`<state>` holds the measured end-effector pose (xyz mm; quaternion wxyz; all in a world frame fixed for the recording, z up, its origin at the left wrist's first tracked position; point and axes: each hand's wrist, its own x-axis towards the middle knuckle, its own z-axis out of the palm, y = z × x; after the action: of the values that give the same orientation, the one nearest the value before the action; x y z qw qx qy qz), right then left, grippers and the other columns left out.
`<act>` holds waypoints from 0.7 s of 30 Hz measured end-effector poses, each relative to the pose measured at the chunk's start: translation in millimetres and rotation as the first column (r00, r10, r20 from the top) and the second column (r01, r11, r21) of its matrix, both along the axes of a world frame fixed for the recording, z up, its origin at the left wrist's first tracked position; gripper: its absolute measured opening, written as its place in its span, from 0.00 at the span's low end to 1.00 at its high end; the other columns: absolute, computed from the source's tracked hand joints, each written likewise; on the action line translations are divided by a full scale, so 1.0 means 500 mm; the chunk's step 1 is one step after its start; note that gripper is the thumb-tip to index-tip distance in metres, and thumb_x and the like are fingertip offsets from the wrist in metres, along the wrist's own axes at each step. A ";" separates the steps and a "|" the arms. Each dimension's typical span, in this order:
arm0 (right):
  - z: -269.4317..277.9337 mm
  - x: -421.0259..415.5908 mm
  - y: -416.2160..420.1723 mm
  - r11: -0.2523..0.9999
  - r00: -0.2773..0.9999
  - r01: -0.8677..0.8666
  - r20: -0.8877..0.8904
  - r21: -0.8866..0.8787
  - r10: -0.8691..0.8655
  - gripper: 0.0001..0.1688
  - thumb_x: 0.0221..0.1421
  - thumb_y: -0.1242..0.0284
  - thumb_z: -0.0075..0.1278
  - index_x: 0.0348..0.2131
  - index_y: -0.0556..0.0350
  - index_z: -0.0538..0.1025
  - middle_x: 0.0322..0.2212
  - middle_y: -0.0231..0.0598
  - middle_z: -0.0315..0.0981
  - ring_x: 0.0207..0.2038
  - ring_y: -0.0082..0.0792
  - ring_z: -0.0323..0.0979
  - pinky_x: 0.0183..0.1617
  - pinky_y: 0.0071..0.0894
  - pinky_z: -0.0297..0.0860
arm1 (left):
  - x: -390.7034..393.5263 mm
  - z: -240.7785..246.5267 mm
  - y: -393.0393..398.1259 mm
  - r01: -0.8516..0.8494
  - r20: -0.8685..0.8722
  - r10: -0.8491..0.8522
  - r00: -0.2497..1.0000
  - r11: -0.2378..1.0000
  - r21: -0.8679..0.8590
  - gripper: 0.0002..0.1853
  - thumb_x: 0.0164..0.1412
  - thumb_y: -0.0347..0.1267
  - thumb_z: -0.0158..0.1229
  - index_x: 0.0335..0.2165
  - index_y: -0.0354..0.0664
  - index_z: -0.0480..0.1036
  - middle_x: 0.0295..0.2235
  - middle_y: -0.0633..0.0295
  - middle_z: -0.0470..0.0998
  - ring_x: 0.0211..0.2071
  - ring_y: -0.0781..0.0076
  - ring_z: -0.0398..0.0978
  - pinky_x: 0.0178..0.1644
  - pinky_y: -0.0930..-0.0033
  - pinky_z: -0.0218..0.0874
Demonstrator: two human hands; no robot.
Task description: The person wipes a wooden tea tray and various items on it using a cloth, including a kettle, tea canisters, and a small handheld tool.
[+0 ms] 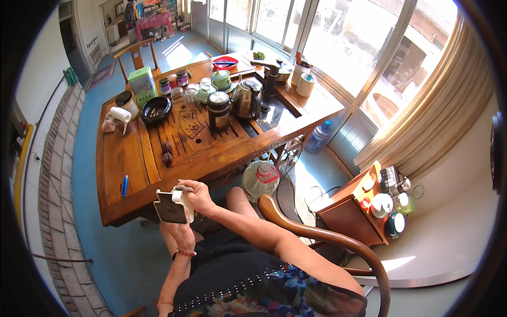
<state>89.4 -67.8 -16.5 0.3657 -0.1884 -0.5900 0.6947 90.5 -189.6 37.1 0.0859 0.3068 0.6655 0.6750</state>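
Observation:
Low in front of my lap, my left hand [180, 234], with a red bead bracelet at the wrist, grips a flat phone-like object [169, 211] from below. The object has a dark face and a pale rim, and a white rounded part [177, 196] sits at its upper right. My right hand [200, 197] is at that same corner, its fingers closed on a small greyish wad [184, 188], perhaps cloth. Part of the pale backing lies behind the right hand's fingers. Just beyond both hands is the near edge of a wooden tea table [136, 204].
On the table are a blue lighter [125, 185], two dark wrinkled lumps [167, 153], a black ashtray [156, 109], a dark thermos [218, 111] and a steel kettle [244, 99]. A large water jug [260, 180] stands below. A curved chair arm [317, 232] flanks my right side.

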 end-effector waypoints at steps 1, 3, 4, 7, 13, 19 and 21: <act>0.021 0.002 0.000 0.996 1.000 0.017 0.003 -0.084 -0.017 0.09 0.53 0.82 0.43 0.34 0.64 0.75 0.26 0.34 0.75 0.29 0.22 0.70 0.37 0.21 0.68 | 0.001 0.000 0.001 -0.012 0.012 0.012 1.000 1.000 0.018 0.19 0.62 0.39 0.50 0.42 0.32 0.68 0.39 0.58 0.70 0.41 0.73 0.67 0.47 0.71 0.57; 0.024 -0.001 0.023 0.983 0.996 0.045 0.080 -0.178 -0.031 0.09 0.53 0.82 0.43 0.33 0.62 0.75 0.25 0.32 0.75 0.28 0.22 0.70 0.34 0.21 0.68 | -0.002 -0.009 0.003 -0.023 0.159 0.007 0.987 0.995 0.093 0.19 0.61 0.39 0.52 0.41 0.31 0.68 0.37 0.59 0.71 0.39 0.74 0.68 0.45 0.72 0.59; 0.013 -0.008 0.043 0.980 0.986 0.139 0.109 -0.143 -0.124 0.08 0.54 0.81 0.42 0.31 0.62 0.74 0.24 0.32 0.74 0.27 0.21 0.70 0.31 0.21 0.68 | -0.011 -0.016 0.005 -0.025 0.286 -0.020 0.958 0.988 0.152 0.20 0.60 0.39 0.54 0.40 0.30 0.68 0.36 0.60 0.72 0.38 0.75 0.69 0.44 0.72 0.60; 0.040 0.021 0.092 0.907 0.994 0.075 -0.044 -0.414 -0.102 0.08 0.55 0.80 0.43 0.35 0.61 0.74 0.25 0.32 0.73 0.25 0.18 0.68 0.30 0.19 0.67 | -0.050 -0.024 0.001 -0.189 0.658 -0.069 0.750 0.931 0.313 0.17 0.58 0.40 0.56 0.35 0.34 0.70 0.31 0.59 0.74 0.32 0.73 0.72 0.39 0.73 0.66; 0.126 0.050 -0.074 0.822 0.999 0.037 -0.018 0.568 -0.032 0.22 0.49 0.75 0.51 0.47 0.51 0.70 0.52 0.50 0.57 0.56 0.48 0.56 0.58 0.43 0.54 | -0.139 -0.106 -0.008 -0.087 0.750 -0.577 0.324 0.771 0.631 0.19 0.61 0.36 0.49 0.47 0.36 0.64 0.45 0.55 0.71 0.45 0.61 0.70 0.51 0.61 0.63; 0.120 0.030 -0.080 0.613 0.965 0.167 -0.003 0.772 -0.260 0.24 0.46 0.71 0.51 0.45 0.55 0.70 0.53 0.51 0.53 0.57 0.58 0.48 0.59 0.51 0.48 | -0.076 -0.041 -0.009 -0.063 0.795 -0.509 0.331 0.828 0.557 0.15 0.56 0.25 0.50 0.44 0.37 0.66 0.43 0.59 0.71 0.46 0.64 0.69 0.53 0.62 0.61; 0.129 0.026 -0.055 0.692 0.967 0.202 -0.030 0.692 -0.252 0.21 0.44 0.73 0.50 0.42 0.55 0.71 0.47 0.50 0.61 0.49 0.52 0.60 0.55 0.46 0.53 | -0.087 -0.050 -0.022 -0.083 0.868 -0.382 0.317 0.901 0.427 0.11 0.52 0.21 0.50 0.37 0.37 0.66 0.37 0.60 0.72 0.40 0.64 0.71 0.44 0.60 0.66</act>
<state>102.5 -95.3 48.2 0.4725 -0.1335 -0.7899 0.3675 47.0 -200.5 12.1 0.4537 -0.0675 0.3083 0.8334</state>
